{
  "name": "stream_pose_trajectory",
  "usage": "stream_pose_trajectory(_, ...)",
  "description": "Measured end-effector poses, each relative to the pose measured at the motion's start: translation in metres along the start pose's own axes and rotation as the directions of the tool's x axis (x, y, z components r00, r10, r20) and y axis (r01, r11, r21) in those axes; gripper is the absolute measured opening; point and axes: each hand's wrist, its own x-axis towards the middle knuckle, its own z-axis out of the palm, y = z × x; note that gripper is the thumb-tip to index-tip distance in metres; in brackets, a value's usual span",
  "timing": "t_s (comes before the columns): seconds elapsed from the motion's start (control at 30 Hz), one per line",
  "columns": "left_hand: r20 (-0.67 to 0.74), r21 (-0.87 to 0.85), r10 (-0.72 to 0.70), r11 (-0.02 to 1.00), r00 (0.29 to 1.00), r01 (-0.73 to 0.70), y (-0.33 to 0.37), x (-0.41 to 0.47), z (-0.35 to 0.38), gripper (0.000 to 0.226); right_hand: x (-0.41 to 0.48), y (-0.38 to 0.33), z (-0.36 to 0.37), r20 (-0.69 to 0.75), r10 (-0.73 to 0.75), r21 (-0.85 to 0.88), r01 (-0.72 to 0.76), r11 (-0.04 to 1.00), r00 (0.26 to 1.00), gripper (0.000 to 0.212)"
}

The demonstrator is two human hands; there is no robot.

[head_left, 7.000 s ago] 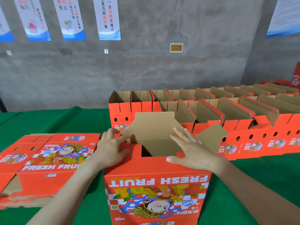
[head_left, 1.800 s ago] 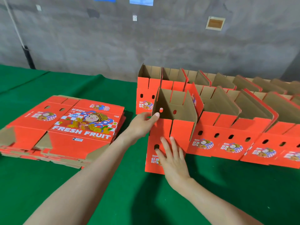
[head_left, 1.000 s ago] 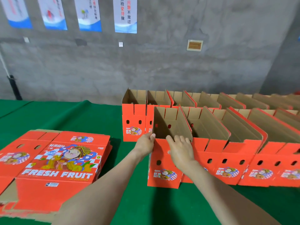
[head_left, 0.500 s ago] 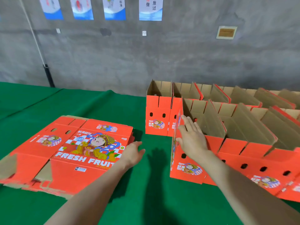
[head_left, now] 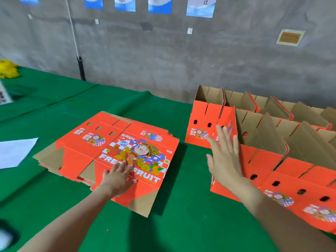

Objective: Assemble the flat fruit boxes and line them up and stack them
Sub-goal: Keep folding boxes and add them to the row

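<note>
Flat boxes (head_left: 87,142) sit in a low stack on the green bench (head_left: 163,233), left of centre. They are bright orange with brown cardboard flaps poking out at the edges. The top one shows a cartoon figure, blue and white checks and big white FRESH FRUIT lettering, with small oval holes punched along its far panel.

The left hand (head_left: 118,177) is flat on that top sheet, fingers spread and straight, lying right across the lettering near the stack's front edge. It presses, gripping nothing.

The right hand (head_left: 225,157) is up off the bench, wide and holding nothing, a little blurred. It hangs in front of the left end of the near row of built boxes (head_left: 283,180); whether it touches that end box, I cannot tell.

That near row runs off to the right, boxes side by side, tops open and brown inside, vent holes low on the orange fronts. A far row (head_left: 201,120) stands just behind it along the grey wall (head_left: 163,60).

Well to the left lies a white sheet of paper (head_left: 12,153), and something yellow (head_left: 8,70) sits at the far edge. Blue and white posters (head_left: 200,6) and a small plaque (head_left: 290,37) hang on the wall.
</note>
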Motion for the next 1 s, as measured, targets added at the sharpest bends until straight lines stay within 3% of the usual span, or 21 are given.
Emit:
stream_pose_trajectory(0.07,-0.015,0.012,0.019,1.0,1.0,-0.019,0.006,-0.01,0.002,0.07,-0.017,-0.035,0.016,0.191,-0.155,0.123,0.133,0.984,0.969,0.062)
stream_pose_trajectory(0.13,-0.014,0.019,0.032,0.999,0.999,-0.031,0.011,-0.021,0.004,0.067,-0.036,-0.06,0.04,0.409,-0.201,0.199,0.128,0.972,0.89,0.071)
stream_pose_trajectory(0.2,0.01,-0.012,0.051,0.999,0.999,-0.051,0.015,-0.031,0.003,0.062,-0.05,-0.075,0.063,0.536,-0.213,0.184,0.133,0.974,0.817,0.082)
stream_pose_trajectory(0.33,-0.079,-0.304,0.12,0.942,0.99,-0.139,0.004,-0.052,-0.002,0.054,-0.063,-0.089,0.089,0.691,-0.205,0.12,0.17,0.978,0.693,0.098)
stream_pose_trajectory(0.43,-0.205,-0.371,0.12,0.909,0.971,-0.191,-0.013,-0.072,-0.005,0.044,-0.066,-0.098,0.098,0.723,-0.186,0.098,0.168,0.981,0.665,0.095)
stream_pose_trajectory(0.57,-0.301,-0.315,0.139,0.919,0.943,-0.236,-0.035,-0.089,-0.012,0.041,-0.06,-0.104,0.095,0.731,-0.197,0.148,0.13,0.98,0.653,0.081)
stream_pose_trajectory(0.67,-0.43,-0.369,0.085,0.892,0.899,-0.261,-0.041,-0.095,-0.032,0.032,-0.044,-0.104,0.076,0.701,-0.212,0.214,0.082,0.973,0.681,0.074)
stream_pose_trajectory(0.73,-0.567,-0.405,0.045,0.854,0.823,-0.326,-0.035,-0.098,-0.051,0.029,-0.031,-0.102,0.056,0.643,-0.172,0.301,-0.039,0.953,0.747,0.071)
stream_pose_trajectory(0.83,-0.791,-0.385,-0.041,0.809,0.611,-0.444,-0.019,-0.104,-0.087,0.031,-0.019,-0.097,0.028,0.511,-0.073,0.453,-0.197,0.869,0.856,0.053)
stream_pose_trajectory(0.9,-0.869,-0.363,-0.086,0.779,0.486,-0.511,-0.007,-0.107,-0.112,0.037,-0.015,-0.088,0.01,0.454,0.0,0.557,-0.284,0.781,0.891,0.032)
stream_pose_trajectory(0.97,-0.88,-0.385,-0.12,0.747,0.459,-0.542,0.004,-0.108,-0.13,0.04,-0.013,-0.074,-0.008,0.421,0.097,0.623,-0.365,0.692,0.902,0.021)
stream_pose_trajectory(1.0,-0.867,-0.412,-0.132,0.731,0.48,-0.544,0.01,-0.108,-0.137,0.039,-0.014,-0.067,-0.017,0.38,0.143,0.656,-0.375,0.655,0.914,0.033)
